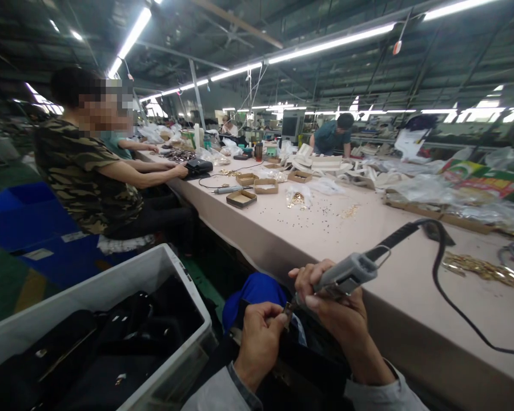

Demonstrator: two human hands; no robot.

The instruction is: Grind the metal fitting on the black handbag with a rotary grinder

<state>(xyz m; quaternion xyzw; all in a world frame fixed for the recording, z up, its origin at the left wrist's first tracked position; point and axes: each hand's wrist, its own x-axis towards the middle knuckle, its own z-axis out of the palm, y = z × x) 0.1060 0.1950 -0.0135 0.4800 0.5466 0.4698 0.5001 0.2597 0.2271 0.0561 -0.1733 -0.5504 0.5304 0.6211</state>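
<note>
In my right hand (pixel 334 308) is a grey electric screwdriver (pixel 346 275), its black cord running back over the table edge. Its tip points down and left to a small metal clasp piece (pixel 288 311). My left hand (pixel 260 337) pinches that piece between thumb and fingers. Dark material, apparently a black bag, lies in my lap under both hands; its outline is hard to make out. Whether the bit touches the metal cannot be seen clearly.
A grey-white bin (pixel 167 268) with several black bags stands at my left. On the long table (pixel 248 228) lie cardboard trays (pixel 241 198), loose small parts, gold metal pieces (pixel 482 267) and plastic bags. A person in camouflage (pixel 83 165) sits left, hands on a black bag (pixel 198 166).
</note>
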